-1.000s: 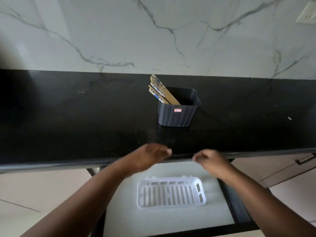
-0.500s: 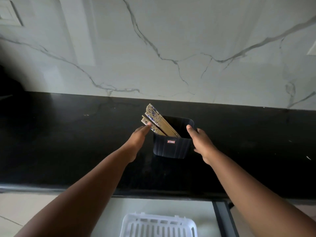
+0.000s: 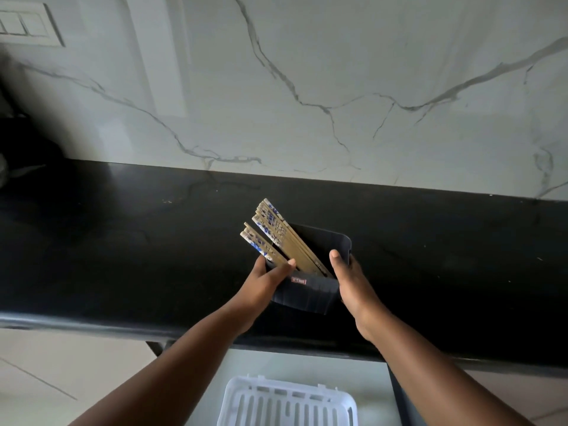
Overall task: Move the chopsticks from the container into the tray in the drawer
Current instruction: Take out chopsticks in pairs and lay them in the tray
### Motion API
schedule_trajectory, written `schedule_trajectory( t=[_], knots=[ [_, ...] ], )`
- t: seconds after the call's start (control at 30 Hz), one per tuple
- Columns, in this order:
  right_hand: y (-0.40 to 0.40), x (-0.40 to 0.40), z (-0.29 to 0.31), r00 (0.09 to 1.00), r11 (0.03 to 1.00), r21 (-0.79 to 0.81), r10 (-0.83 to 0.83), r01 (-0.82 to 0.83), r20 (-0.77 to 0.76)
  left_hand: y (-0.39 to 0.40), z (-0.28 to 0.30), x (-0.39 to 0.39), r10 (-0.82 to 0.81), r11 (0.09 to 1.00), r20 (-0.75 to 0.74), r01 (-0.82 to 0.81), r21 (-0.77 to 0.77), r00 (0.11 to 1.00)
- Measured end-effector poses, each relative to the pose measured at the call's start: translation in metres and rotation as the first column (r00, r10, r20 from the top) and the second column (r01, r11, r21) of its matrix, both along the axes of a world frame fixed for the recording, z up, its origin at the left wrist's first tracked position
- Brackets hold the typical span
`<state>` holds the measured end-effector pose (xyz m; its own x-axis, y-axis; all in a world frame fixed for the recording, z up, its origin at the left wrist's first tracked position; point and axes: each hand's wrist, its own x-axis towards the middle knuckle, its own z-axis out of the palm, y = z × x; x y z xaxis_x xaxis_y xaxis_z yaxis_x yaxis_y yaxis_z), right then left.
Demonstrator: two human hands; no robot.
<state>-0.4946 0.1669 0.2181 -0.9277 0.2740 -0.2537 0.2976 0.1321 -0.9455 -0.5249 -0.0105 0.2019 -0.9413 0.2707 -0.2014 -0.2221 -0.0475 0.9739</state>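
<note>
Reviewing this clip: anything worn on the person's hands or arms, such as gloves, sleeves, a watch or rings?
Nothing is visible. The left hand and right hand are bare, and both forearms are uncovered down to the frame edge. No gloves, sleeves, watch, bands or rings show.

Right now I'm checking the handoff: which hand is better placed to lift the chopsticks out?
Probably the left hand: its thumb already touches the chopsticks leaning at that side, while the right hand grips the container.

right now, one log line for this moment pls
left hand grips container left side | right hand grips right side | chopsticks inside, leaning left | tray holds none
</note>
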Motion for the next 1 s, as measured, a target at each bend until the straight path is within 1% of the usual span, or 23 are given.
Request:
schedule_trajectory(
  t=[0.1, 0.2, 0.23, 0.27, 0.3, 0.33, 0.37, 0.4, 0.43, 0.47, 0.5, 0.53, 0.57, 0.63, 0.7, 0.77, 0.83, 0.9, 1.0],
  knots=[
    [-0.013, 0.025, -0.001, 0.999, 1.000, 0.016, 0.024, -0.024, -0.037, -0.017, -0.005, 0.024, -0.033, 0.999, -0.017, 0.032, -0.016, 0.999],
    [-0.024, 0.041, 0.005, 0.997, 0.997, 0.049, 0.063, -0.061, -0.041, -0.031, -0.005, 0.037, -0.072, 0.997, -0.037, 0.071, -0.042, 0.997],
    [-0.027, 0.044, 0.007, 0.998, 0.996, 0.077, 0.050, -0.047, -0.025, -0.036, -0.002, 0.040, -0.091, 0.995, -0.048, 0.088, -0.053, 0.995],
    [-0.029, 0.047, 0.011, 1.000, 0.990, 0.141, 0.006, -0.004, -0.014, -0.041, 0.000, 0.041, -0.120, 0.991, -0.077, 0.114, -0.076, 0.990],
    [-0.031, 0.050, 0.015, 0.998, 0.967, 0.248, -0.052, 0.061, -0.044, -0.046, 0.001, 0.043, -0.153, 0.984, -0.124, 0.139, -0.112, 0.980],
    [-0.033, 0.054, 0.021, 0.987, 0.919, 0.371, -0.087, 0.131, -0.133, -0.052, 0.002, 0.043, -0.183, 0.975, -0.172, 0.155, -0.161, 0.968],
    [-0.036, 0.058, 0.028, 0.960, 0.854, 0.481, -0.070, 0.197, -0.270, -0.058, 0.002, 0.044, -0.203, 0.963, -0.209, 0.156, -0.220, 0.957],
    [-0.040, 0.061, 0.034, 0.914, 0.790, 0.562, 0.005, 0.246, -0.406, -0.063, 0.002, 0.043, -0.219, 0.943, -0.245, 0.141, -0.301, 0.944],
    [-0.047, 0.062, 0.040, 0.862, 0.741, 0.617, 0.104, 0.265, -0.496, -0.068, 0.001, 0.041, -0.238, 0.905, -0.284, 0.105, -0.413, 0.929],
    [-0.056, 0.063, 0.045, 0.818, 0.705, 0.659, 0.202, 0.261, -0.539, -0.074, -0.001, 0.038, -0.271, 0.826, -0.314, 0.052, -0.562, 0.910],
    [-0.067, 0.064, 0.049, 0.784, 0.681, 0.691, 0.283, 0.241, -0.552, -0.080, -0.005, 0.035, -0.313, 0.711, -0.319, -0.002, -0.703, 0.895],
    [-0.079, 0.064, 0.052, 0.765, 0.659, 0.719, 0.341, 0.220, -0.546, -0.085, -0.009, 0.032, -0.350, 0.594, -0.303, -0.040, -0.803, 0.886],
    [-0.091, 0.064, 0.054, 0.757, 0.631, 0.748, 0.382, 0.205, -0.530, -0.089, -0.012, 0.029, -0.373, 0.507, -0.282, -0.060, -0.860, 0.884],
    [-0.112, 0.059, 0.054, 0.766, 0.550, 0.812, 0.432, 0.196, -0.477, -0.095, -0.015, 0.024, -0.403, 0.397, -0.252, -0.080, -0.914, 0.880],
    [-0.126, 0.050, 0.050, 0.801, 0.465, 0.866, 0.439, 0.185, -0.407, -0.099, -0.015, 0.019, -0.433, 0.314, -0.223, -0.085, -0.945, 0.873],
    [-0.134, 0.041, 0.046, 0.831, 0.404, 0.900, 0.438, 0.160, -0.344, -0.100, -0.014, 0.015, -0.444, 0.268, -0.209, -0.093, -0.959, 0.871],
    [-0.137, 0.036, 0.044, 0.844, 0.345, 0.927, 0.445, 0.145, -0.298, -0.099, -0.015, 0.012, -0.455, 0.248, -0.204, -0.096, -0.964, 0.867],
    [-0.139, 0.033, 0.044, 0.849, 0.308, 0.940, 0.450, 0.144, -0.278, -0.095, -0.017, 0.010, -0.466, 0.248, -0.204, -0.095, -0.964, 0.861],
    [-0.139, 0.029, 0.044, 0.851, 0.280, 0.952, 0.464, 0.124, -0.247, -0.089, -0.021, 0.010, -0.487, 0.255, -0.192, -0.072, -0.964, 0.852]
  ],
)
